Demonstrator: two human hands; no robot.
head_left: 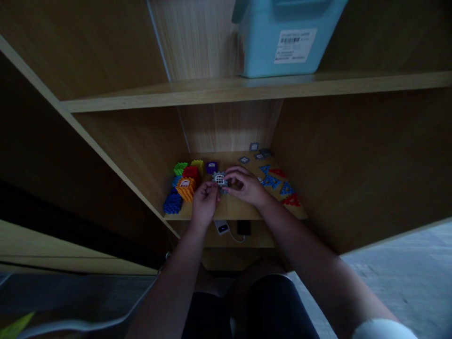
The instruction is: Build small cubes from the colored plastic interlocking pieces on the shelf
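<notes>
A grey building tile (219,179) with notched edges and a white window pattern is between my two hands over the shelf. My left hand (205,200) has its fingers closed at the tile's lower left edge. From the right, my right hand (245,186) pinches the tile's edge with thumb and fingers. Left of the hands stand stacks of notched tiles: orange (186,190), red (191,173), yellow (198,165), green (180,168) and dark blue (173,203). A purple tile stack (212,167) sits just behind the held tile.
Blue triangle pieces (271,181) and red ones (291,200) lie at the right. Several grey tiles (244,160) rest at the back. Overhead, an upper shelf (212,95) carries a light blue bin (261,61). Below are a white device (221,227) with a cable and a black object (244,228).
</notes>
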